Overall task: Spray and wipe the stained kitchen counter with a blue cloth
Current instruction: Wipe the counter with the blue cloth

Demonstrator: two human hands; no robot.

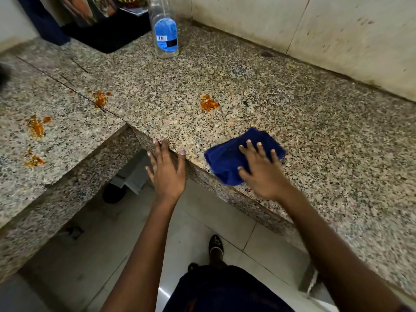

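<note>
Wiping in hand, judging by the right hand (262, 171) spread flat, fingers apart, on the folded blue cloth (227, 161) at the near edge of the granite table (315, 136); pressing rather than gripping, nothing clamped. Left hand (167, 170) open too, palm against the table's front corner, thumb on top, bracing only. Orange stains all unwiped: one (209, 102) just beyond the cloth, another (100, 98) on the seam to the left, two more (36, 127) and (33, 159) on the lower slab, well apart from the cloth. Clear spray bottle with the blue label (165, 30) upright near the back wall, away from both hands; no wet sheen to be made out on the stains, so cannot tell whether sprayed. Best to keep the palm flat and the weight even, push the cloth forward onto the nearest stain, then draw it back toward the body in overlapping strokes, gathering the residue into the fold instead of smearing it outward. Worth refolding to a clean face before crossing to the seam stain, where paste will likely lodge in the crack and need fingertip pressure. Also worth keeping the cloth's overhanging corner from dragging crumbs off the edge onto the floor (202, 221).
</note>
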